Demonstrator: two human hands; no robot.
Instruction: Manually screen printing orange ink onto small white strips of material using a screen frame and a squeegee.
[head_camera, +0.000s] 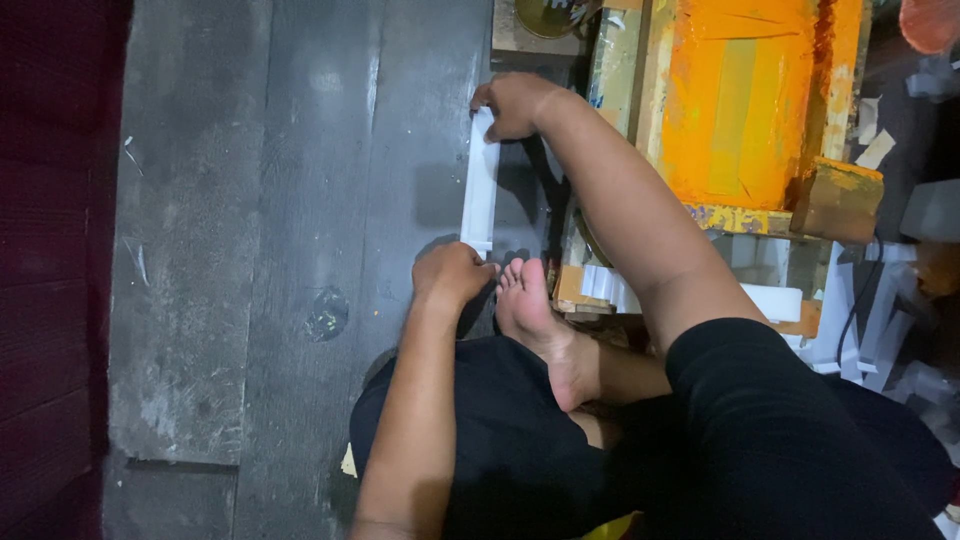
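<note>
A long white strip-like object (480, 185), perhaps a thin stack of white sheets seen edge-on, lies on the dark wooden floor (280, 200). My left hand (450, 275) grips its near end, fingers curled around it. My right hand (515, 105) is closed on its far end, the arm reaching across from the right. My bare foot (530, 305) rests just right of my left hand, and my legs in black cloth (760, 430) fill the lower right.
A wooden frame smeared with orange paint (740, 100) stands right of the strip, with a paint-stained block (838, 200) at its corner. White paper pieces (870, 300) are scattered on the right. A dark red surface (50, 250) runs along the left edge.
</note>
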